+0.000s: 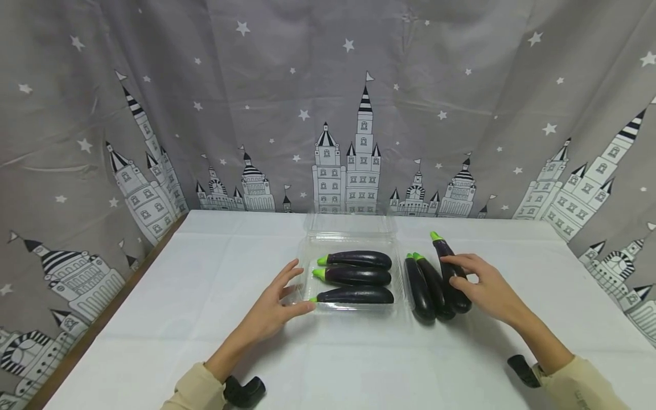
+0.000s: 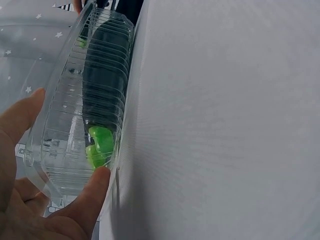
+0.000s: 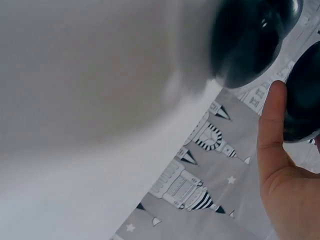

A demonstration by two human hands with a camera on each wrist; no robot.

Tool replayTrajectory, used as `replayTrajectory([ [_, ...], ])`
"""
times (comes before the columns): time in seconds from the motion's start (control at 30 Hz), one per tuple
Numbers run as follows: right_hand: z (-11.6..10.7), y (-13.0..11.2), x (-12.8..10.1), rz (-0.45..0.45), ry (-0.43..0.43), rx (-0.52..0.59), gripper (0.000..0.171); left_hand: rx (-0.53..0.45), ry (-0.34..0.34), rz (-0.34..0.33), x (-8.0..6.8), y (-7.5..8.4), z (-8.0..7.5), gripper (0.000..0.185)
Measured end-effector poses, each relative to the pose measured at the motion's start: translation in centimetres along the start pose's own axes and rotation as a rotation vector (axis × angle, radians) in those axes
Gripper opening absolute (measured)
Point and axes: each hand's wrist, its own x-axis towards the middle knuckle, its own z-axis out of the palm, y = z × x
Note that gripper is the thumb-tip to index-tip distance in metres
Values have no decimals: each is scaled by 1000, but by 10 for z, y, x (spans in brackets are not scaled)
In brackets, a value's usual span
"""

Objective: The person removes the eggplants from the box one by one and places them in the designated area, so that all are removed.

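A clear plastic box (image 1: 351,307) holds three dark purple eggplants, one of them the front eggplant (image 1: 355,295), with green stems to the left. My left hand (image 1: 271,310) is at the box's left end, fingers spread, with the thumb tip by the near corner of the box wall (image 2: 60,160). To the right of the box, my right hand (image 1: 489,287) grips an eggplant (image 1: 459,300) between thumb and fingers. In the right wrist view, this eggplant (image 3: 305,100) stands apart from two others. Those are a left eggplant (image 1: 420,293) and a middle eggplant (image 1: 434,282), side by side.
The box's clear lid (image 1: 351,225) is folded back on the far side. A white cloth (image 1: 220,250) covers the table, and a grey curtain (image 1: 266,97) with castles and stars hangs behind. Black wrist straps (image 1: 245,392) show near the sleeves.
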Motion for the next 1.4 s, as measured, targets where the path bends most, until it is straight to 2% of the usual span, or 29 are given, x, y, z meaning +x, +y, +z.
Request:
replayTrajectory([
  [0.5,-4,24,-5,31,-106,-12,41,-3,-5,15,0,-1,-1,78],
  [0.9,0,34,-6,69,-167,30,43,-5,-5,-11,0,-1,0,81],
  [1.4,4,36,-4,81,-165,46,42,-9,-5,-15,0,-1,-1,81],
])
